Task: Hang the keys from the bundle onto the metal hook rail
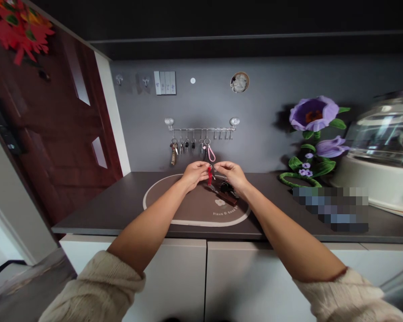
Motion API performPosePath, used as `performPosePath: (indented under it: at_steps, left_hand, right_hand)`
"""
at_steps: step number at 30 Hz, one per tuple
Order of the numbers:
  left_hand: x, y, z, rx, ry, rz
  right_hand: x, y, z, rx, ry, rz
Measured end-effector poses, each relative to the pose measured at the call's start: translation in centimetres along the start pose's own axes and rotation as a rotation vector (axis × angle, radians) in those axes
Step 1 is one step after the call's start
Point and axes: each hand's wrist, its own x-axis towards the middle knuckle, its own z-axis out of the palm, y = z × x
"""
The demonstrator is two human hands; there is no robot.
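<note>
My left hand (193, 175) and my right hand (230, 175) meet above an oval brown mat (196, 219) on a dark countertop (114, 210). A red strap keychain (209, 176) hangs between them, and both hands pinch at its small metal ring (211, 167). Just below my right hand, a bunch with a black key fob and a brown leather piece (227, 196) lies on the mat. My right hand partly hides that bunch.
Several keys and a pink loop hang from a metal hook rail (201, 129) on the grey wall. A dark red door (50, 125) stands at left, a purple artificial flower (312, 114) and a white appliance with a glass lid (379, 170) at right. White cabinets (174, 277) sit below.
</note>
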Motion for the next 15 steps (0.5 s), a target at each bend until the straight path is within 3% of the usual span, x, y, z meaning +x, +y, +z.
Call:
performPosePath:
  at_steps: [15]
  left_hand:
    - [-0.15, -0.14, 0.05, 0.067, -0.022, 0.039]
  right_hand:
    - [0.08, 0.64, 0.2, -0.084, -0.053, -0.03]
